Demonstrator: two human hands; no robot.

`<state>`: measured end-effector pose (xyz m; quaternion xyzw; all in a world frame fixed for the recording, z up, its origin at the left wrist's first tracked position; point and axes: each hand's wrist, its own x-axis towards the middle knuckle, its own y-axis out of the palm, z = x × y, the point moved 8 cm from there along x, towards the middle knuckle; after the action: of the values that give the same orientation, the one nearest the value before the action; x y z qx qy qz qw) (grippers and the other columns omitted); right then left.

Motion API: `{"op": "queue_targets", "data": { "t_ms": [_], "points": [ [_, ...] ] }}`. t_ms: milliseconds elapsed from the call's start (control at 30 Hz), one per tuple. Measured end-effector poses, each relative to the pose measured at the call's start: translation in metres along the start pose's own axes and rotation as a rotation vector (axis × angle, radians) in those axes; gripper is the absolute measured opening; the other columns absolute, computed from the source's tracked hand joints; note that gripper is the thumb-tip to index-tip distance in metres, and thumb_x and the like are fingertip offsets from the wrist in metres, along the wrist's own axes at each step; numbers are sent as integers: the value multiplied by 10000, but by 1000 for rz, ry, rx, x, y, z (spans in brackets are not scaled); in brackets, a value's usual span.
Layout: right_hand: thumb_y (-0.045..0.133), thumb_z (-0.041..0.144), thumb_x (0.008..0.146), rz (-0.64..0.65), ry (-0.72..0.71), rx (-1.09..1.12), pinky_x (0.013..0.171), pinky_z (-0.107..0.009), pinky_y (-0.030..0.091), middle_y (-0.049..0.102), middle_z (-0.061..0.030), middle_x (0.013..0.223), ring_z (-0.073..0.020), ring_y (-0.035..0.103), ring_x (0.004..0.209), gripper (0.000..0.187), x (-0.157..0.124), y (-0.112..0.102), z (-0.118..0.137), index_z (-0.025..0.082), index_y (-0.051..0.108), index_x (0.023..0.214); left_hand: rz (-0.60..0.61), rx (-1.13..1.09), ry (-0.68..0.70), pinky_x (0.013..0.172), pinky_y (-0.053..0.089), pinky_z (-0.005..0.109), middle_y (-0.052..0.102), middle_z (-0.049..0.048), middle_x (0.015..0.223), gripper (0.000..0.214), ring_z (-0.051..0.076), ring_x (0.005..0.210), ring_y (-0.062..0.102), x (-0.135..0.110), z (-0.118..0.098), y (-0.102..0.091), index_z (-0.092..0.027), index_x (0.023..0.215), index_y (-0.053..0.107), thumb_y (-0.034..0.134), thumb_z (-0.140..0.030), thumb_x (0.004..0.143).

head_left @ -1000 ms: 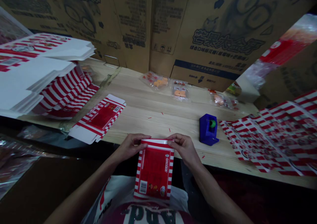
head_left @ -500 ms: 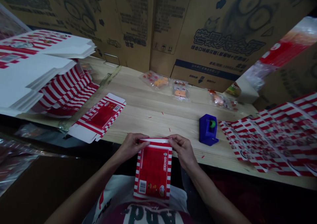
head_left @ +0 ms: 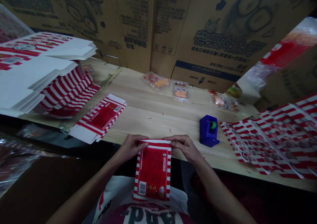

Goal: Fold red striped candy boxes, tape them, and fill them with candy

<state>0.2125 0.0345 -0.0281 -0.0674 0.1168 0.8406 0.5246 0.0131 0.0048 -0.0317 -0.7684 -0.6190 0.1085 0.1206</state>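
From the head view, the right hand [head_left: 185, 146] now lies flatter than a moment ago, its fingers pressed together along the top edge of the red-striped carton [head_left: 153, 171]. The left hand [head_left: 131, 148] grips the same edge, fingers curled over it, above the front of the wooden table [head_left: 146, 108]. A blue tape dispenser [head_left: 209, 130] stands to the right. Large Chinese characters mark the cardboard box [head_left: 223, 44] ahead; a barcode [head_left: 142, 188] shows on the carton.

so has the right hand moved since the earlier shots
Yes, slightly: the right hand has its fingers stretched further left along the top edge of the red-striped carton, away from the blue tape dispenser.
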Motion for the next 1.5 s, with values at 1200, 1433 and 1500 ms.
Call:
{"op": "queue_targets", "data": {
  "t_ms": [1200,1433,1500],
  "points": [
    [682,454,673,-1197,-292,-455,623,-306,453,609,-57,790,-169,543,666,313,-99,-218,-9,146,665,727,-102,-262,86,673,421,250,565,20,774,171,161,745,548,5,8,30,-178,823,703,652,-341,819],
    [698,461,625,-1265,-368,-176,567,-268,423,574,-22,714,-139,499,621,324,-84,-214,-28,148,636,686,-71,-364,-63,719,431,242,609,14,825,163,156,790,561,8,19,41,-193,779,697,687,-355,792],
    [689,456,645,-1287,-400,-88,586,-268,451,579,-34,788,-135,520,657,318,-89,-208,-34,151,621,703,-69,-412,-168,707,453,248,646,23,848,190,169,795,580,7,28,42,-191,780,697,722,-377,753]
  ]
}}
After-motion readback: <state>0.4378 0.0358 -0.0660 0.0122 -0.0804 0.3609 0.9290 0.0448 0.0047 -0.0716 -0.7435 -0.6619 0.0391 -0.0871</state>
